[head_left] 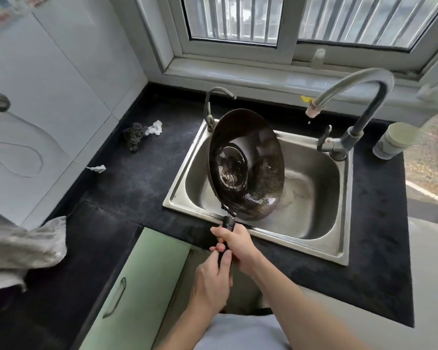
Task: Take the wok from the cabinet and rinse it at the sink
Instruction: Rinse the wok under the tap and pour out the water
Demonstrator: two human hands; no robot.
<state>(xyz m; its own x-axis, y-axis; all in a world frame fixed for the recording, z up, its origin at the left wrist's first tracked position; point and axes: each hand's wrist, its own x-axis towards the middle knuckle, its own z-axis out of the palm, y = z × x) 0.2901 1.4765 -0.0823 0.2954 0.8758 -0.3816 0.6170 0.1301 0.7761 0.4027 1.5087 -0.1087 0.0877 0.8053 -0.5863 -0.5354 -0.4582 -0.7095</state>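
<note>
Both left hand (211, 277) and right hand (237, 245) grip the tilted, seemingly wet wok (248, 160).

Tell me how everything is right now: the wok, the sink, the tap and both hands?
Black round metal wok: tipped on its edge, wet inside.
Shiny steel sink: under the wok, wet at the bottom.
Grey curved metal tap: no stream, one drop under the spout.
Left hand: grips the end of the wok's black handle.
Right hand: grips the handle nearer the wok.
</note>
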